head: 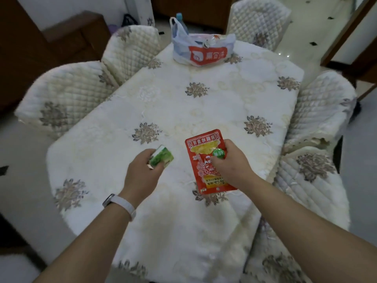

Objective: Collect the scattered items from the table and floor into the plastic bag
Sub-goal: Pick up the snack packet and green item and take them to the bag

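While plastic bag is sitting across desk, left hand is gripping green packet, right hand pinching red pouch.

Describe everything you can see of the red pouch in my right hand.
The red pouch is flat and glossy like plastic film. It is printed with a yellow picture, a patterned middle and a yellow band at its near end, and the text reads upside down from here. The right hand grips its right edge, pressing a small round green packet against it, over the near part of the tablecloth.
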Tool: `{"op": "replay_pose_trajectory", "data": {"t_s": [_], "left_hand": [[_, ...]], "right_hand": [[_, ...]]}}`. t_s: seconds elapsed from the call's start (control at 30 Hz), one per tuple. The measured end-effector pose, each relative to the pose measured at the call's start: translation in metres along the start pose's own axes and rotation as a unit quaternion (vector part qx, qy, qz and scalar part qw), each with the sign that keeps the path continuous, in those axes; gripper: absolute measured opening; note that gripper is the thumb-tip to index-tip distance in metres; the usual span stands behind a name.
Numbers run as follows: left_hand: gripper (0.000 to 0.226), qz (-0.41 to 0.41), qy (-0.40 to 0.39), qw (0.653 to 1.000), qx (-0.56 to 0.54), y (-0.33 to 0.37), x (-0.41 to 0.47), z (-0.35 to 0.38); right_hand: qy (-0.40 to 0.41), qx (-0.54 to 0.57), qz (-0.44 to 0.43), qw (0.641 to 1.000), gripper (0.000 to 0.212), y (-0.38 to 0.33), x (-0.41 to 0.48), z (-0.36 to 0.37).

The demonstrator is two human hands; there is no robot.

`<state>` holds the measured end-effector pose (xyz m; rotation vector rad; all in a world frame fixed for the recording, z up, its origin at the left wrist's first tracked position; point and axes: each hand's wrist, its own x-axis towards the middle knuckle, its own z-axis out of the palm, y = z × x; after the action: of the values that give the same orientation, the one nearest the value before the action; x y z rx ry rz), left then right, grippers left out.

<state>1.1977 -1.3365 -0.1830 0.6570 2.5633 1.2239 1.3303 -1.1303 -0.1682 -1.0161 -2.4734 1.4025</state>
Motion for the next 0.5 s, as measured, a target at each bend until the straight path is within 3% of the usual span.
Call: {"op": "replay_pose_trajectory", "data": {"t_s": [0.23, 0.5], "left_hand": [[0.024, -0.022, 0.081, 0.996, 0.0, -0.002, -0.059, -0.053], [0.017, -0.078, 0.137, 0.987, -0.027, -0.063, -0.094, -0.127]], "right_hand": [[-0.048, 0.005, -0.077, 0.996, 0.021, -0.049, -0.027, 0.026], [-0.117, -0.016, -0.121, 0.986, 0.027, -0.114, -0.047, 0.106]]}}
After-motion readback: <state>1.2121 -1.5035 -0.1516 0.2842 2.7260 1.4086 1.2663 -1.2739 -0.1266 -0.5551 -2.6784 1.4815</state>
